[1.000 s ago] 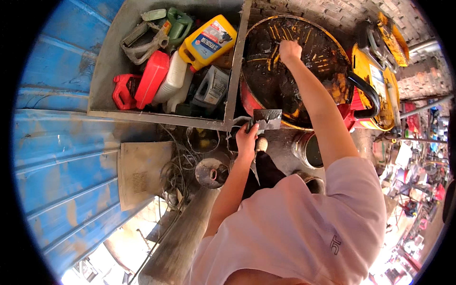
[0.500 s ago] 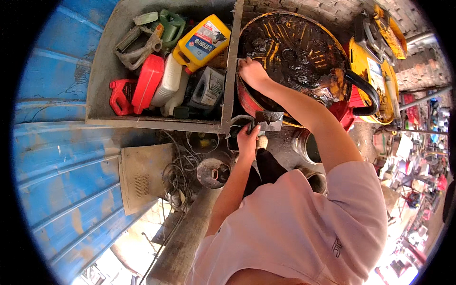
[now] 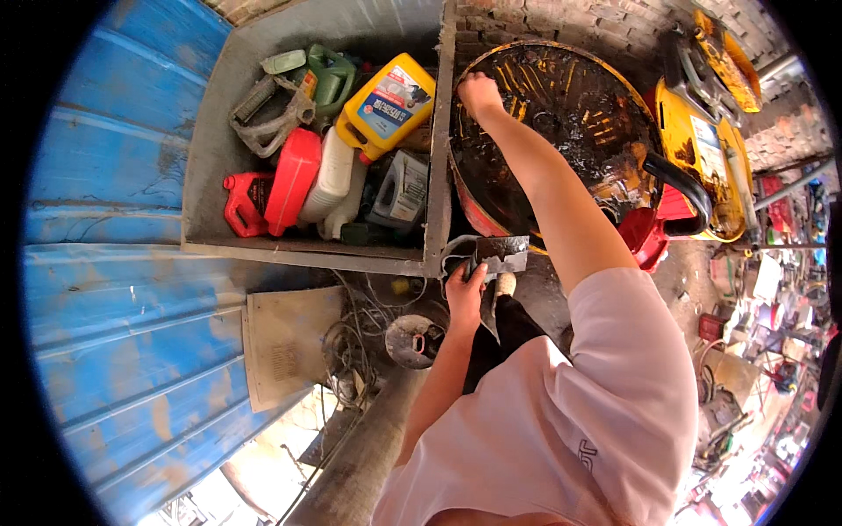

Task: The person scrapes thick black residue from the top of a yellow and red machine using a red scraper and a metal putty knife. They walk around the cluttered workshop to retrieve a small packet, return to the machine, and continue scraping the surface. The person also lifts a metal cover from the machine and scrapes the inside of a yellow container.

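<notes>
Right hand (image 3: 480,95) shifted leftward to rim of greasy round drum (image 3: 561,131), fingers curled on it, left hand (image 3: 465,294) gripped metal trowel (image 3: 500,259).

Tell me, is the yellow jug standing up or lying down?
Lying down. The yellow jug lies tipped on its side atop other bottles in the grey box.

Repair workshop/yard, w/ brick wall (image 3: 561,22), blue sheet-metal panels (image 3: 96,289), concrete bin (image 3: 210,175) full of oil jugs (image 3: 386,105) & red fuel cans (image 3: 289,180), greasy round drum (image 3: 561,114), yellow machine (image 3: 702,149), tangled wires (image 3: 351,351), tools & parts scattered over the floor at right.
</notes>
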The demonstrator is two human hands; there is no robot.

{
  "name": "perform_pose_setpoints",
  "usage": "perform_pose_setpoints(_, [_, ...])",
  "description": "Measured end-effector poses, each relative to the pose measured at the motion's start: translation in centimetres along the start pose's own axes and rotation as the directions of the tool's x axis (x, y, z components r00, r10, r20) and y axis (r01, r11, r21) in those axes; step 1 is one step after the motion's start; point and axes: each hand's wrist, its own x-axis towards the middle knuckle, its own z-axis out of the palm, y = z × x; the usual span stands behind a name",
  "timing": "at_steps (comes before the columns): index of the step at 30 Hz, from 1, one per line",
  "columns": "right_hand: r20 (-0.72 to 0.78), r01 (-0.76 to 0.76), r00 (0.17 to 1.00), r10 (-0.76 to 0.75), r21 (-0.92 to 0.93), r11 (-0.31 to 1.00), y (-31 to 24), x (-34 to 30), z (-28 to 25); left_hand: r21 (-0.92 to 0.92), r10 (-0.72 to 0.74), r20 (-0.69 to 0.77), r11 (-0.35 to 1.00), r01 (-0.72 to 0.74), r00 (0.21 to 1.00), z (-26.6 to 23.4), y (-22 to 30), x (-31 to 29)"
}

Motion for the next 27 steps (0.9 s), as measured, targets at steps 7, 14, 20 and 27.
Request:
perform_pose_setpoints(7, [0.028,-0.573,0.813,0.582,0.226,0.788,8.4,0.4,-0.8,0.041,0.036,0.011,0.998,-0.037,0.999,-0.2,1.3,-0.5])
perform_pose_setpoints(14, [0.169,-0.667,0.738,0.653,0.327,0.669,12.9,-0.8,-3.9,0.104,-0.034,0.079,0.994,0.025,0.996,2.0,1.8,0.8])
perform_pose_setpoints(20, [0.313,-0.378,0.904,0.291,0.265,0.887,10.3,5.5,4.2,0.045,-0.028,0.092,0.999,0.024,0.995,1.9,0.7,1.9])
perform_pose_setpoints(27, [0.461,-0.847,0.527,0.714,0.35,0.4,17.3,-0.1,10.9,0.016,0.036,0.092,0.999,-0.037,0.995,2.1,1.8,2.0])
